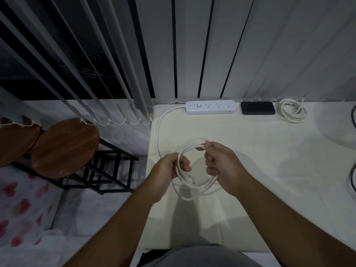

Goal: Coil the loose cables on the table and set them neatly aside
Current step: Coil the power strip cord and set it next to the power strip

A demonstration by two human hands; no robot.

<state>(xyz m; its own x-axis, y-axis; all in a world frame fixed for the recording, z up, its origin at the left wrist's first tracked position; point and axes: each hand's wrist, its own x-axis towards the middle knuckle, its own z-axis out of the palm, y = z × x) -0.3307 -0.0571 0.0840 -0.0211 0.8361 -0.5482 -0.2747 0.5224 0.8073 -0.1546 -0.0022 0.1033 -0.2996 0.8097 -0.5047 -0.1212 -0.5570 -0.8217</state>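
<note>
Counting what's showing: two hands, left hand [169, 166] and right hand [223, 166], both gripping one white cable loop [192, 182]. One more coiled white cable [292, 110] sitting at the back of the table [269, 170]. One power strip [211, 107]. One black box [257, 108]. Two black cables [353, 116] poking in at the right edge. Two round wooden stools [65, 147].
</note>
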